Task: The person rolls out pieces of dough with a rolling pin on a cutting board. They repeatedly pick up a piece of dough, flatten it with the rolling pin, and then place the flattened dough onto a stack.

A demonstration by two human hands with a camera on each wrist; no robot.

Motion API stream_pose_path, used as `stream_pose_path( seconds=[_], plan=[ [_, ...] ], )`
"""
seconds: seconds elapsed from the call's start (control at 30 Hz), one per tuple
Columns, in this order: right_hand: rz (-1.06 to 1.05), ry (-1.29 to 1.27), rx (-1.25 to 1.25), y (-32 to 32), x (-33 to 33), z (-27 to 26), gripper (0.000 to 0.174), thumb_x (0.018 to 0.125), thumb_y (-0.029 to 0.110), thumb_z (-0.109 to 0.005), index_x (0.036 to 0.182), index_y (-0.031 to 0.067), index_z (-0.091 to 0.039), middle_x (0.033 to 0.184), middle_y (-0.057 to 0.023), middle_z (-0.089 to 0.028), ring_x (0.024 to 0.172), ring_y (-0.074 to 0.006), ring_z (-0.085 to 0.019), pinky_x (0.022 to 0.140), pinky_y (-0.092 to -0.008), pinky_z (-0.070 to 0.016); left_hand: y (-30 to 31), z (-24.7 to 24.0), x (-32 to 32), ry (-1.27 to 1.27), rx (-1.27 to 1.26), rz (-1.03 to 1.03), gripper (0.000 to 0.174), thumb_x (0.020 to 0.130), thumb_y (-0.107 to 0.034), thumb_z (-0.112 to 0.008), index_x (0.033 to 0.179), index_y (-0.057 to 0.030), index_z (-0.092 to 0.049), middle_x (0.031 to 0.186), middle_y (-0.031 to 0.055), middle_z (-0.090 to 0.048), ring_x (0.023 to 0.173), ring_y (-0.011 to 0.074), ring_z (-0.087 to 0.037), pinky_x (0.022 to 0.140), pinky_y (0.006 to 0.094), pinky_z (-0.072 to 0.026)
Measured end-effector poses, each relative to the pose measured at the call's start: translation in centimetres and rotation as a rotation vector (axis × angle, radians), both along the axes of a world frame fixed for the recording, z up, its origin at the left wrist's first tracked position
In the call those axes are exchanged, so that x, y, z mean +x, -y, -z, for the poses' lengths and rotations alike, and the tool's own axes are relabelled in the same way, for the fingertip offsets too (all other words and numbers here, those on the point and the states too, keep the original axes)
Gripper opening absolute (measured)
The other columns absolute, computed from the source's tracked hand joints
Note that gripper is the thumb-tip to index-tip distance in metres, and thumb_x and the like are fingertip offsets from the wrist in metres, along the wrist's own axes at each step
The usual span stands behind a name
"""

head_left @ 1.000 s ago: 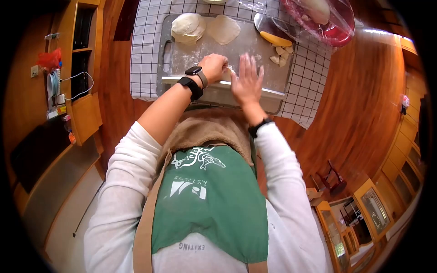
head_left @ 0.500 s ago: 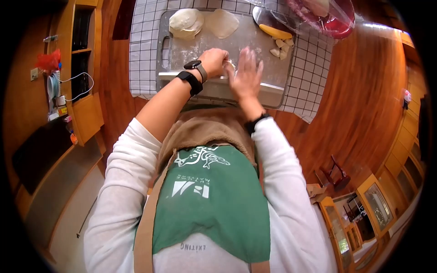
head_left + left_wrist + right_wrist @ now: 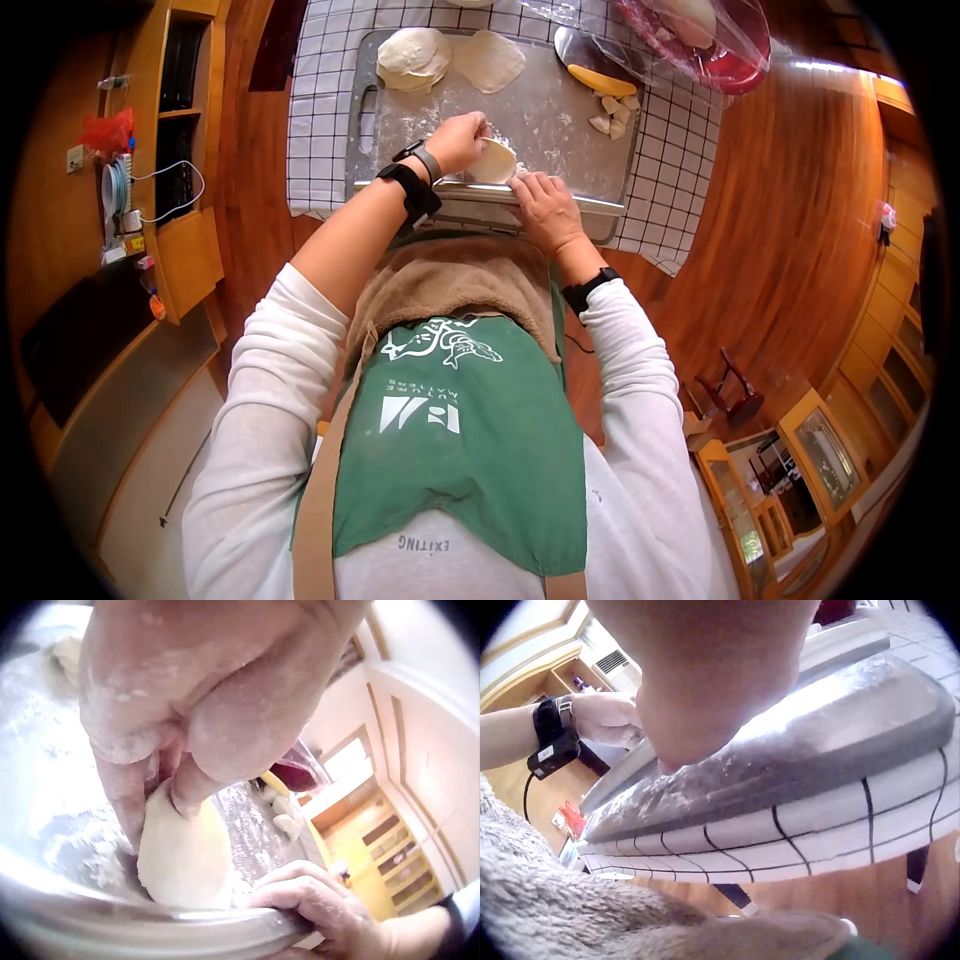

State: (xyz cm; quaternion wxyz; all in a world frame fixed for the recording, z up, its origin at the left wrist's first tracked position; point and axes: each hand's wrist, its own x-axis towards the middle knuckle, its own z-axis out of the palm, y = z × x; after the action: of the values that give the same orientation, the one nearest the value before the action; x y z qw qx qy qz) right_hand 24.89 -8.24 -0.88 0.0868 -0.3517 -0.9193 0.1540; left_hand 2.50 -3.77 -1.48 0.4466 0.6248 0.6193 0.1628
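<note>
Floured fingers of my left hand pinch the upper edge of a thin, round dough wrapper. It stands tilted up from the steel board, close behind the front lip. To its right, my right hand has bent fingers over the board's front lip, fingertips near the wrapper's lower edge. What lies under that palm is hidden. Loose flour is scattered around both hands. At the back of the board sit a pile of wrappers and a single flat wrapper.
At the board's back right lie a knife with a yellow handle and several small dough pieces. A red basin under clear plastic film stands beyond them. The checked tablecloth shows around the board; its front edge is near my body.
My right hand, flat with fingers pointing forward earlier, has drawn back to the board's front lip and bent its fingers. My left hand now has the wrapper tilted up in view.
</note>
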Motion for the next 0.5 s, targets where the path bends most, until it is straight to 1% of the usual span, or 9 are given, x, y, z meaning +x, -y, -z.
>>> stream_pose_path(
  seconds=[0.07, 0.17, 0.23, 0.3, 0.33, 0.37, 0.43, 0.47, 0.5],
  plan=[
    [-0.019, -0.052, 0.016, -1.0, 0.4, -0.9, 0.037, 0.078, 0.026, -0.068, 0.108, 0.0096, -0.055, 0.107, -0.0063, -0.057, 0.099, -0.0233, -0.054, 0.085, -0.0359, -0.042, 0.2, 0.0, 0.2, 0.082, -0.043, -0.054, 0.019, 0.079, -0.007, -0.063, 0.096, -0.0006, -0.06, 0.086, 0.0186, -0.065, 0.083, 0.0364, -0.062, 0.073, 0.0391, -0.0496],
    [0.02, -0.049, 0.04, -1.9, 0.4, 0.4, 0.036, 0.08, 0.027, -0.067, 0.109, 0.0095, -0.054, 0.106, -0.0064, -0.057, 0.098, -0.0241, -0.054, 0.084, -0.0364, -0.042, 0.3, 0.0, 1.1, 0.052, 0.031, 0.019, 0.018, 0.077, -0.006, -0.063, 0.094, -0.0013, -0.062, 0.085, 0.0186, -0.065, 0.082, 0.0368, -0.062, 0.074, 0.0399, -0.0498],
    [0.06, -0.032, -0.014, -2.8, -0.5, 0.5, 0.039, 0.081, 0.033, -0.064, 0.112, 0.0115, -0.053, 0.11, -0.0061, -0.055, 0.103, -0.0225, -0.051, 0.087, -0.0372, -0.0402, 0.0, -0.5, 1.6, -0.168, 0.075, 0.124, 0.014, 0.076, -0.005, -0.062, 0.089, -0.0025, -0.065, 0.084, 0.0182, -0.065, 0.082, 0.037, -0.062, 0.074, 0.0412, -0.0498],
    [0.395, -0.022, 0.024, -3.9, -2.6, 0.7, 0.038, 0.087, 0.035, -0.057, 0.116, 0.012, -0.049, 0.117, -0.0072, -0.05, 0.108, -0.0233, -0.048, 0.09, -0.0399, -0.0372, -0.2, -1.0, 1.8, -0.197, 0.077, 0.119, 0.01, 0.075, -0.006, -0.06, 0.083, -0.0036, -0.065, 0.083, 0.018, -0.065, 0.082, 0.0374, -0.062, 0.073, 0.0429, -0.0495],
    [0.513, 0.006, -0.048, -4.4, -3.4, -0.1, 0.046, 0.089, 0.036, -0.052, 0.128, 0.0124, -0.043, 0.123, -0.0074, -0.046, 0.113, -0.0236, -0.043, 0.095, -0.0422, -0.0336, -0.5, -1.3, 2.0, -0.266, 0.046, 0.151, 0.01, 0.076, -0.008, -0.059, 0.082, -0.0051, -0.065, 0.086, 0.0181, -0.065, 0.085, 0.0368, -0.062, 0.075, 0.0437, -0.0494],
    [0.516, 0.008, -0.06, -3.6, -3.6, 0.5, 0.046, 0.089, 0.036, -0.052, 0.128, 0.0124, -0.043, 0.123, -0.0074, -0.046, 0.113, -0.0236, -0.043, 0.095, -0.0422, -0.0336, -0.7, -1.6, 2.1, -0.335, 0.014, 0.184, 0.01, 0.077, -0.01, -0.058, 0.082, -0.0066, -0.066, 0.089, 0.0182, -0.065, 0.088, 0.0363, -0.062, 0.077, 0.0445, -0.0493],
    [0.57, 0.115, 0.183, -1.9, -3.6, 2.1, 0.058, 0.089, 0.037, -0.052, 0.139, 0.0123, -0.035, 0.127, -0.0066, -0.044, 0.117, -0.0235, -0.04, 0.097, -0.0421, -0.0319, -0.6, -2.0, 2.0, -0.327, -0.004, 0.208, 0.009, 0.078, -0.011, -0.057, 0.081, -0.0069, -0.065, 0.087, 0.018, -0.065, 0.088, 0.0366, -0.062, 0.076, 0.0451, -0.0493],
    [0.532, 0.136, 0.096, -0.7, -3.0, 2.3, 0.068, 0.089, 0.038, -0.051, 0.146, 0.0125, -0.026, 0.132, -0.006, -0.041, 0.121, -0.0236, -0.037, 0.1, -0.0437, -0.0301, -0.5, -1.6, 1.9, -0.298, 0.05, 0.19, 0.008, 0.077, -0.01, -0.057, 0.08, -0.0056, -0.063, 0.084, 0.0181, -0.065, 0.085, 0.0375, -0.061, 0.074, 0.0455, -0.049],
    [0.532, 0.136, 0.104, -1.4, -3.1, 2.2, 0.068, 0.089, 0.038, -0.051, 0.146, 0.0125, -0.026, 0.132, -0.006, -0.041, 0.121, -0.0236, -0.037, 0.1, -0.0437, -0.0301, -0.6, -1.3, 2.0, -0.269, 0.105, 0.172, 0.007, 0.077, -0.009, -0.057, 0.08, -0.0043, -0.062, 0.082, 0.0181, -0.064, 0.082, 0.0384, -0.061, 0.073, 0.0458, -0.0487]
  ],
)
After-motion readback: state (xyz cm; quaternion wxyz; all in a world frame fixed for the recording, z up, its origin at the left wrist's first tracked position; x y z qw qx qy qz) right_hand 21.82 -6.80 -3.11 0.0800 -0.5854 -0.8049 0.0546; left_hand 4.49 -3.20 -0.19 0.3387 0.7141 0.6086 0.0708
